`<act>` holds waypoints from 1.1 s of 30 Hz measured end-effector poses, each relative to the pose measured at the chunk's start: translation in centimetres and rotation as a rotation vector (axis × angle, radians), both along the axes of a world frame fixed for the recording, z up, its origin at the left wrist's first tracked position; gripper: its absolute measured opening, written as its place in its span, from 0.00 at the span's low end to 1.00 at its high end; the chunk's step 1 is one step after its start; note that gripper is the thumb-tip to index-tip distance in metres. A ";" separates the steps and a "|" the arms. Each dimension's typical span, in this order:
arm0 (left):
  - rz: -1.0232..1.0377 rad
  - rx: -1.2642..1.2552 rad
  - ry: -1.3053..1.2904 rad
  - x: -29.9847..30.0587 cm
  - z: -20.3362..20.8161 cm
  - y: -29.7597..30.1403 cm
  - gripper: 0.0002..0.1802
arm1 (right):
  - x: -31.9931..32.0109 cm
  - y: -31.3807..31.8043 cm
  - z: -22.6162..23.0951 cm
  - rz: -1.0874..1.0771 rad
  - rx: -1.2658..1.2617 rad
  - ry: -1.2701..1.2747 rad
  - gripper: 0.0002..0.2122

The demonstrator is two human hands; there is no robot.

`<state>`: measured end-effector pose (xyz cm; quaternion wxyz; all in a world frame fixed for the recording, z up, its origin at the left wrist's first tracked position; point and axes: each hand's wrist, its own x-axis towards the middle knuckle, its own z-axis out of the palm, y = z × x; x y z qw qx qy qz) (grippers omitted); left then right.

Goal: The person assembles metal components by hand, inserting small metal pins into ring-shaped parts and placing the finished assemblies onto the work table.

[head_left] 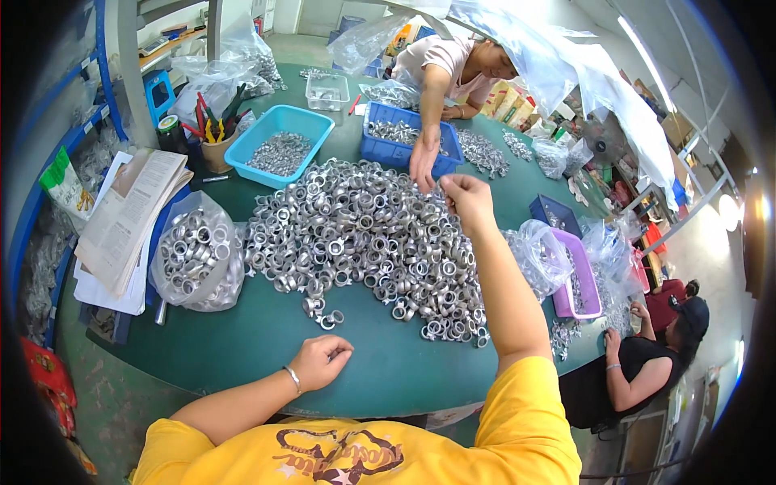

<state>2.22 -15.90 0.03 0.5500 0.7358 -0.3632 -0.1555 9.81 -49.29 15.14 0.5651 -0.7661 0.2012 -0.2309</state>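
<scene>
Right hand [465, 196] is stretched to the far side of the big ring pile [364, 238], fingers pinched on something small, can't tell what. Left hand [321, 361] rests curled shut at the near edge. A co-worker's hand [422, 164] is right there, so a bump could scatter rings.

A small workshop for sorting or assembling metal parts, it seems. Ahead of the right hand [465, 198] a big heap of silver metal rings [364, 242] covers the green round table [380, 372]; beyond it stand blue plastic bins [279, 145] of parts, with a bagful [194, 259] left of the left hand [319, 361]. Co-workers sit around; blurred shelving, probably storage, stands far left.
</scene>
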 end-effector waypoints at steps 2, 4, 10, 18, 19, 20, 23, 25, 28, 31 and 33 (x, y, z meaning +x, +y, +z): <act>0.014 -0.048 0.038 0.2 -0.8 -0.1 0.08 | -2.6 3.6 -0.4 0.095 0.193 0.064 0.09; 0.015 -0.098 0.124 0.2 -0.8 -0.2 0.14 | -5.6 8.2 -1.6 0.141 0.188 0.183 0.09; 0.027 -0.329 0.247 0.6 1.9 -2.0 0.23 | -12.8 16.0 -8.4 0.288 0.555 0.235 0.09; -0.021 -0.453 0.459 -0.6 2.4 -1.6 0.20 | -16.7 18.2 -7.0 0.262 0.623 0.051 0.17; -0.028 -0.539 0.674 -0.7 2.9 -1.7 0.20 | -17.1 18.4 -6.9 0.254 0.636 0.052 0.17; -0.069 -0.540 0.679 -0.6 2.7 -1.5 0.21 | -17.3 18.5 -6.8 0.243 0.554 0.000 0.17; -0.120 -0.551 0.812 -0.1 3.0 -1.2 0.21 | -17.2 18.0 -7.1 0.268 0.416 -0.114 0.17; -0.136 -0.560 0.826 0.2 2.9 -1.1 0.21 | -17.1 17.7 -7.0 0.277 0.416 -0.147 0.16; -0.134 -0.550 0.863 0.7 3.7 -1.2 0.20 | -16.6 16.9 -7.5 0.261 0.441 -0.212 0.16; -0.144 -0.550 0.865 0.9 3.7 -1.4 0.18 | -16.5 16.5 -7.9 0.269 0.472 -0.221 0.16; -0.184 -0.580 0.844 1.1 3.4 -1.5 0.17 | -16.4 16.5 -8.4 0.293 0.467 -0.287 0.16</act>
